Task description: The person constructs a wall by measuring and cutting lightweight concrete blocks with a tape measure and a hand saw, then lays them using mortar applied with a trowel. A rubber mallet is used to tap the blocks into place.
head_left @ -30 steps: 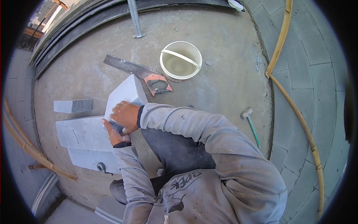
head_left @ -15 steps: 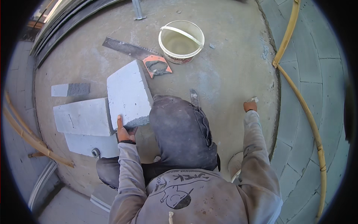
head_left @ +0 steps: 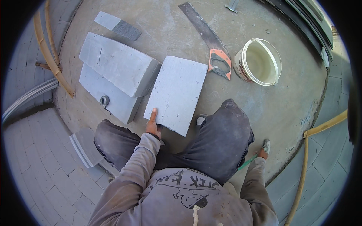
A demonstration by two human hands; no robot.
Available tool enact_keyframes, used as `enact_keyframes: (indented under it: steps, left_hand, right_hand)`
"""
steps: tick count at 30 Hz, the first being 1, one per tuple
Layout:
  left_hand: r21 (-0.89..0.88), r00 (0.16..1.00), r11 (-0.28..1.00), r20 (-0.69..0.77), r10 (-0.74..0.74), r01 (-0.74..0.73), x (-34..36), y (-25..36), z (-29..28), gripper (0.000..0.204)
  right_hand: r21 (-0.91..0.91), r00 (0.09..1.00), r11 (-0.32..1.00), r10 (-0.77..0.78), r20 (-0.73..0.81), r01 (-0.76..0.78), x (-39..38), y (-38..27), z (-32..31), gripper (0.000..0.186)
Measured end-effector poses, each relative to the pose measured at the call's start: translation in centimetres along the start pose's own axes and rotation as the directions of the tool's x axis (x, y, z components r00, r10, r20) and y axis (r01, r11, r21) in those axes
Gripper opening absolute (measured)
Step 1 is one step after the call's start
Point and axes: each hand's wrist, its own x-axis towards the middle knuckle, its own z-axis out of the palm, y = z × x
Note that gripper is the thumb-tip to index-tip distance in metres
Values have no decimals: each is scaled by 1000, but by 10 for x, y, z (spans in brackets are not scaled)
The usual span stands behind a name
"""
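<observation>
My left hand (head_left: 153,126) grips the lower left edge of a pale aerated concrete block (head_left: 177,90), thumb on its top face. My right hand (head_left: 263,153) is closed on a hammer (head_left: 266,144) with a turquoise handle, low beside my right knee. Left of the held block lie two larger blocks, one (head_left: 113,62) resting on another (head_left: 94,84), with a tape measure (head_left: 105,100) on the lower one. A hand saw (head_left: 201,30) with an orange handle lies just beyond the held block, beside a white bucket (head_left: 256,62) with a pale interior.
A small cut block (head_left: 117,25) lies at the back left. Dark boards (head_left: 301,26) and a metal post foot (head_left: 232,7) are at the back right. Yellow corrugated conduits (head_left: 49,52) run along both side walls. A grey panel (head_left: 83,147) sits at lower left, by my left knee.
My right hand left the block, moved down to the right and took hold of the hammer. My left hand keeps hold of the block. The view has swung round, shifting the scene.
</observation>
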Motion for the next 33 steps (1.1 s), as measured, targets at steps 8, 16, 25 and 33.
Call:
enact_keyframes:
  steps: [8, 16, 25, 33]
  left_hand:
    - [-25, 999, 1000, 44, -7, 9, 13, -29, 13, 76]
    - [91, 998, 994, 9, 57, -58, 41, -44, -17, 83]
    - [95, 998, 994, -29, 52, -49, 9, -29, -2, 85]
    - [91, 997, 996, -77, -1, 8, 35, -47, -30, 78]
  right_hand:
    - [-216, 165, 34, -762, 627, 976, -80, -98, 56, 40]
    - [506, -582, -359, -708, 400, 784, -363, -275, 186, 41]
    - [248, -354, -507, -124, 927, 826, -319, -193, 259, 48]
    - [-503, 366, -58, -614, 699, 862, -303, -162, 214, 49]
